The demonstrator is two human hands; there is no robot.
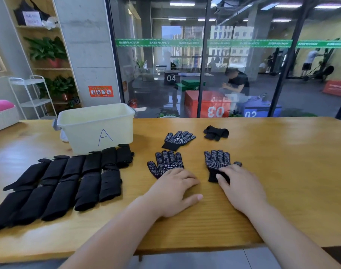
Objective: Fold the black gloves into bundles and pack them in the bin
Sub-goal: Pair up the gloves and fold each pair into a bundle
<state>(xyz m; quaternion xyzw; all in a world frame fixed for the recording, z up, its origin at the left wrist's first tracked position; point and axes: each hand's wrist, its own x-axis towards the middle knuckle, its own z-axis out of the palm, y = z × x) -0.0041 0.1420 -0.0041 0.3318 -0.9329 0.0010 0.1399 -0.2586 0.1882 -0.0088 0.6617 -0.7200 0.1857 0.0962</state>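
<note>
Two black dotted gloves lie flat, palm side up, on the wooden table point(282, 171). My left hand point(171, 191) rests with straight fingers on the cuff of the left glove point(164, 163). My right hand point(241, 187) lies flat on the cuff of the right glove point(217, 162). A third dotted glove point(178, 139) lies beyond them, and a folded black bundle point(216, 133) sits further right. The cream bin point(95, 127), marked with a blue A, stands at the back left; its inside is hidden from here.
Two rows of several black gloves point(68, 179) lie overlapped on the table's left half, just in front of the bin. A white wicker basket point(2, 119) sits at the far left edge. A glass wall runs behind the table.
</note>
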